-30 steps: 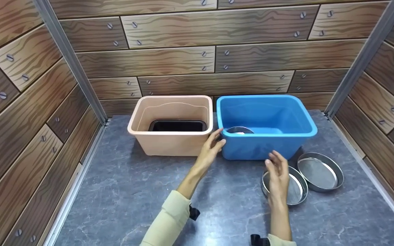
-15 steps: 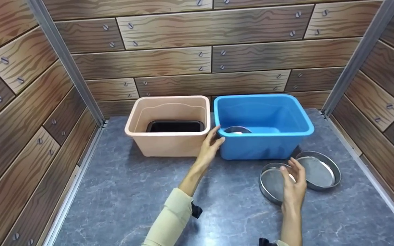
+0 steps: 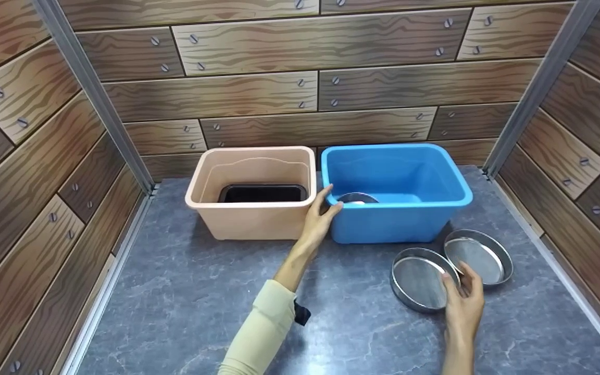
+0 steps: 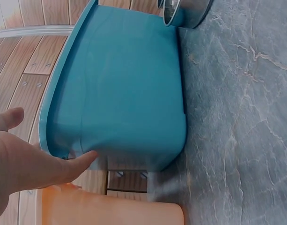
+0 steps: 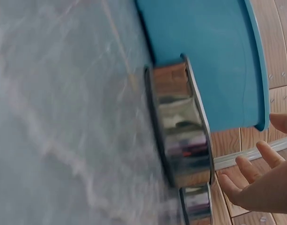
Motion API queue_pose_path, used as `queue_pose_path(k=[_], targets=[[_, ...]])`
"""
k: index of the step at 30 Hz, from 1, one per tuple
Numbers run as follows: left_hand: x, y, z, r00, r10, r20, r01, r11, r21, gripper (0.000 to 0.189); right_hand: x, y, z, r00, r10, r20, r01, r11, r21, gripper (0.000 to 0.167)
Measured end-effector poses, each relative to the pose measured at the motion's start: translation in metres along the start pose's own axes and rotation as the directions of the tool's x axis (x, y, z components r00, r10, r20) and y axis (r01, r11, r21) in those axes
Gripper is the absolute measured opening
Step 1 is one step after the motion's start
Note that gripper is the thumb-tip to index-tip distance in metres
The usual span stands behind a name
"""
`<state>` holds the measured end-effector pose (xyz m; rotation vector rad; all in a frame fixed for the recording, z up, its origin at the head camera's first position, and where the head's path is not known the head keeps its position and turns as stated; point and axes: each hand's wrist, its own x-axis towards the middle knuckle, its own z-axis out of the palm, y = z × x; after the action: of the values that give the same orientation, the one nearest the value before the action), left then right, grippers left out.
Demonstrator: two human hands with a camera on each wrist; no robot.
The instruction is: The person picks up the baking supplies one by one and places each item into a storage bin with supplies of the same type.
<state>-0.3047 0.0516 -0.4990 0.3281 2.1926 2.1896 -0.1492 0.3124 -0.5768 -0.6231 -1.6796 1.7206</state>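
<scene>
My left hand (image 3: 316, 224) is at the near left corner of the blue bin (image 3: 383, 224), its extended fingers at the rim and side. In the left wrist view a fingertip (image 4: 90, 157) lies against the bin's side, with the thumb held apart. My right hand (image 3: 465, 307), fingers spread and slightly bent, is over the right edge of the nearer round metal cake pan (image 3: 417, 281). The right wrist view has those fingers (image 5: 248, 168) apart from the shiny pan wall (image 5: 180, 126). A second round pan (image 3: 479, 255) lies just behind. Part of another round pan (image 3: 357, 198) shows inside the blue bin.
A beige bin (image 3: 253, 221) stands left of the blue one, holding a black rectangular pan (image 3: 263, 193). Both bins are close to the back wood-patterned wall (image 3: 253, 94). Grey marbled tabletop (image 3: 201, 302) stretches in front, between side walls.
My right hand has moved right and toward me, from over the nearer pan's left side to its right edge. The left hand stays at the blue bin's corner. The view has shifted slightly.
</scene>
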Motion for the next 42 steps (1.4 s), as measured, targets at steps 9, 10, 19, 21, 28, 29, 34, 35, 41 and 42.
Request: queue_pose_path(k=[9,10,19,21,28,29,34,35,41,42], targets=[[0.008,-0.003,0.003,0.999,-0.027,-0.041,0.028,0.999,0.033,0.064,0.002,0.01,-0.012,0.999,0.039,-0.023,-0.041,0.997,-0.07,0.047],[0.008,-0.003,0.003,0.999,-0.03,-0.043,0.032,0.999,0.037,0.064,0.003,0.011,-0.013,0.999,0.047,-0.022,-0.049,0.996,-0.078,0.047],[0.017,-0.001,0.009,0.996,-0.037,-0.084,0.044,0.996,0.073,0.066,0.004,0.015,-0.02,0.99,0.139,0.031,-0.133,0.98,-0.147,0.046],[0.019,-0.001,0.01,0.995,-0.037,-0.093,0.046,0.995,0.086,0.066,0.005,0.015,-0.021,0.987,0.157,0.037,-0.15,0.978,-0.142,0.046],[0.024,-0.002,0.014,0.995,-0.035,-0.095,0.045,0.994,0.103,0.071,0.007,0.016,-0.023,0.966,0.235,0.108,-0.224,0.968,-0.11,0.043],[0.025,-0.003,0.015,0.995,-0.037,-0.091,0.046,0.994,0.1,0.072,0.007,0.016,-0.023,0.963,0.24,0.122,-0.226,0.967,-0.117,0.043],[0.027,-0.006,0.017,0.996,-0.028,-0.088,0.035,0.995,0.089,0.074,0.007,0.017,-0.024,0.956,0.229,0.184,-0.194,0.962,-0.193,0.047],[0.027,-0.008,0.018,0.995,-0.027,-0.091,0.035,0.995,0.09,0.075,0.006,0.017,-0.024,0.954,0.225,0.197,-0.183,0.96,-0.212,0.048],[0.028,-0.011,0.024,0.994,0.017,-0.104,-0.007,0.995,0.098,0.076,0.007,0.017,-0.029,0.935,0.231,0.27,-0.157,0.95,-0.27,0.054],[0.028,-0.011,0.025,0.994,0.029,-0.104,-0.018,0.995,0.1,0.076,0.007,0.017,-0.029,0.931,0.233,0.281,-0.155,0.949,-0.275,0.054]])
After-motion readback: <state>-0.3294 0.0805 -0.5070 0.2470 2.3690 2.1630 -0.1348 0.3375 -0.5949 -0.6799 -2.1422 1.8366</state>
